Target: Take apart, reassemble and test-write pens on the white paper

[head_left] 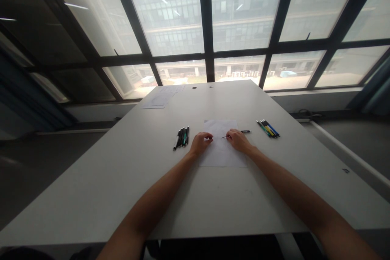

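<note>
Right, I've got my right hand [239, 140] gripping a pen [240, 132] over the sheet of paper [224, 156], tip pointing left, barrel sticking out right. Left hand [201, 143] rests curled on the sheet's left edge; can't tell if it holds anything. I'd keep the left pressing so paper won't slide, w/ the pen low & steady btw the pen bundles

We see both hands resting on a white sheet of paper [222, 150] at the table's [122, 178] middle: the left hand [200, 143] curled at the sheet's left edge, the right hand [239, 140] gripping a thin pen [245, 132]. A cluster of dark pens [182, 137] lies toward the table's left edge, a coloured bunch [268, 128] toward its right.
</note>
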The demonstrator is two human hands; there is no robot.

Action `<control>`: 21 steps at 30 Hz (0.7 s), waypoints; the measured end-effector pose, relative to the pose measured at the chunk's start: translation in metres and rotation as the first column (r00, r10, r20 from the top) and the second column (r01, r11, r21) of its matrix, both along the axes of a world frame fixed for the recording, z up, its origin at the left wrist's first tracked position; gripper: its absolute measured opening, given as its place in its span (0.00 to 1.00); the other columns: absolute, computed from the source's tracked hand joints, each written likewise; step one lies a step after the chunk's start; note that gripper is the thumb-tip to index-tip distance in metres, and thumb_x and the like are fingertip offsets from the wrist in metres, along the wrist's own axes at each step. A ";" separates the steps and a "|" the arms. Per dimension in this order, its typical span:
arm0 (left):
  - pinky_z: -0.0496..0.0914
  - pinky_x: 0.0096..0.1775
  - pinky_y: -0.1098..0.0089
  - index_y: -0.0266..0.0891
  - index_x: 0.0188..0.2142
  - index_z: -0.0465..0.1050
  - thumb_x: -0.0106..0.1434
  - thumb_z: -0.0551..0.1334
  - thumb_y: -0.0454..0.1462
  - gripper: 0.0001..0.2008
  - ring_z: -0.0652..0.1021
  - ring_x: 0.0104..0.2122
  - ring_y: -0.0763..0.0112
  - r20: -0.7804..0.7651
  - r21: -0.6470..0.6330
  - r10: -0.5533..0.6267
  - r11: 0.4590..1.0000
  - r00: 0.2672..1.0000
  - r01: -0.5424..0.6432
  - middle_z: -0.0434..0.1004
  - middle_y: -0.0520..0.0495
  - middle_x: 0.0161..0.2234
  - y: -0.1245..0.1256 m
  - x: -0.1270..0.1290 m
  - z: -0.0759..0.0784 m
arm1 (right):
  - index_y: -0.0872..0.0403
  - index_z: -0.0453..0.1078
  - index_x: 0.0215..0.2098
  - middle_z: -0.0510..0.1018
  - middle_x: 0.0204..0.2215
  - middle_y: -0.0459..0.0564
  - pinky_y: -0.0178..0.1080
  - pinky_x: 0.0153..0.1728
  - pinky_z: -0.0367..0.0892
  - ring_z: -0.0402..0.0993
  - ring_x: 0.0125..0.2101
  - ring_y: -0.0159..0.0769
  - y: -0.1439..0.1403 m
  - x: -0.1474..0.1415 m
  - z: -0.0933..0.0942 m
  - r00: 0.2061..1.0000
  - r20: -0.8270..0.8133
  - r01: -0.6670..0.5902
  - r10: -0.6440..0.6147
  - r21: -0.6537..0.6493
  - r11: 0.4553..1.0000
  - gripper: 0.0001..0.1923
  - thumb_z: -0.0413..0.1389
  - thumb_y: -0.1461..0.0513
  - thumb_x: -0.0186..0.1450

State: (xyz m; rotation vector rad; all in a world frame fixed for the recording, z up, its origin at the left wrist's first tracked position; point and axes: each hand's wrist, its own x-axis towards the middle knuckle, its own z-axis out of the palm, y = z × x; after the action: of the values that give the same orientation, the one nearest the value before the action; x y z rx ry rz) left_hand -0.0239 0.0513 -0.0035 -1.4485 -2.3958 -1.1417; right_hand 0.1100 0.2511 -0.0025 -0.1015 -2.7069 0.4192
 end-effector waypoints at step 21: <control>0.69 0.46 0.65 0.42 0.38 0.79 0.63 0.64 0.37 0.05 0.77 0.39 0.66 -0.092 0.072 -0.151 0.985 0.984 0.158 0.80 0.46 0.37 -0.001 0.020 0.016 | 0.55 0.66 0.36 0.74 0.33 0.51 0.38 0.40 0.63 0.68 0.36 0.37 -0.009 -0.003 0.005 0.973 -0.209 -0.139 0.094 -0.217 0.966 0.05 0.50 0.66 0.68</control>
State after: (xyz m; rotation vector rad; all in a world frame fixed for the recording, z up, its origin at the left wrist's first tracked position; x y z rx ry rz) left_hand -0.0043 0.0507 0.0125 -1.6464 -2.1882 -1.1667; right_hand 0.1070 0.2423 0.0026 0.0354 -2.4681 0.7381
